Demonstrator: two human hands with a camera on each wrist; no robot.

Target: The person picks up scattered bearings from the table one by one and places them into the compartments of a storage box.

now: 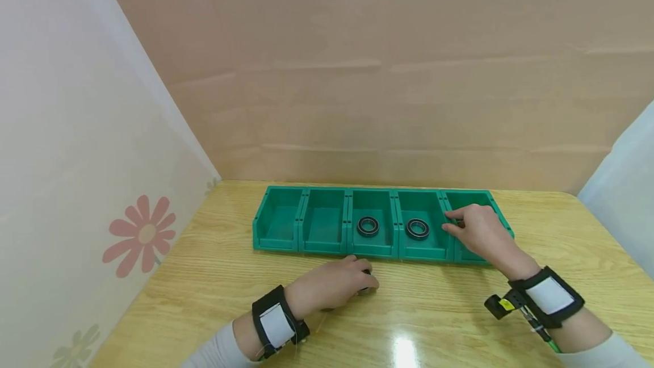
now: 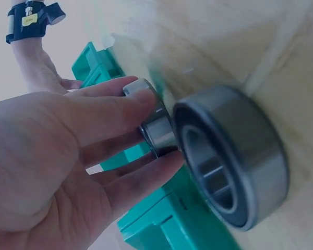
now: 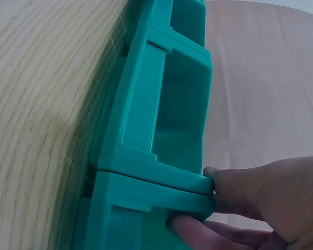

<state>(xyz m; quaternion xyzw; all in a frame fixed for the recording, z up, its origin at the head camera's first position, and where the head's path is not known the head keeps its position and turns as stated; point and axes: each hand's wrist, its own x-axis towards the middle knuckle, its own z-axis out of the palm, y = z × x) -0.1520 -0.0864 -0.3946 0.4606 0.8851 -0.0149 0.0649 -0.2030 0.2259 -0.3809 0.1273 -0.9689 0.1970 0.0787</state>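
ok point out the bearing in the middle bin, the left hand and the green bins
Bearing [image 1: 368, 234]: head view, near side of ring
Left hand [image 1: 331, 285]: head view, back of hand
Green bins [image 1: 278, 221]: head view, leftmost bin's floor

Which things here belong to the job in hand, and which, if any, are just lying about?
Apparently in the job:
green bins, pinched at an edge by the right hand
held bearing in the left hand
second bearing beside it
third-bin bearing and fourth-bin bearing, from left

Lying about:
no stray item seen
only flower decoration, worn wrist straps
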